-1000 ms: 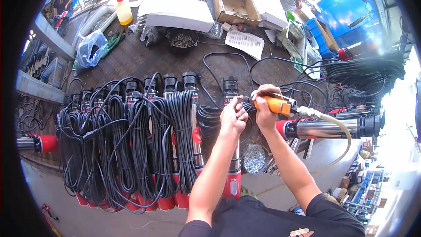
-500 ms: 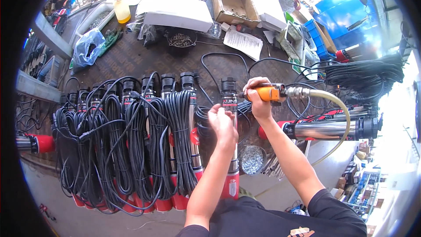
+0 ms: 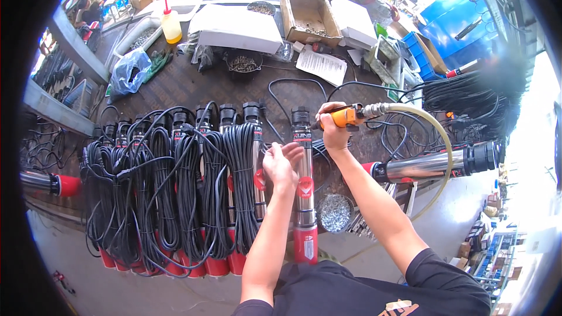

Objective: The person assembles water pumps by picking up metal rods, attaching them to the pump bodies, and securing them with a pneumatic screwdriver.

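My right hand (image 3: 332,129) grips an orange air screwdriver (image 3: 346,118), whose pale hose (image 3: 446,140) curves down to the right. The tool's dark tip points left, just right of the top of a slim steel pump (image 3: 304,199) with a black cap and red base. Over this pump's left side, my left hand (image 3: 283,165) is held with its fingers apart and nothing visible in it. Whether it touches the steel, I cannot tell. To the left stands a row of similar pumps, with bundled black cables (image 3: 241,190) hanging over them.
A bowl of small shiny metal parts (image 3: 335,213) sits right of the pump. Farther right lies another steel pump (image 3: 430,162). Along the back are a white box (image 3: 237,28), an open cardboard box (image 3: 310,17), a paper sheet (image 3: 322,68) and a yellow squeeze bottle (image 3: 171,26).
My left hand has shifted left and slightly down, and its fingers have spread. My right hand has moved slightly left with the air screwdriver. The whole view has also shifted a little.
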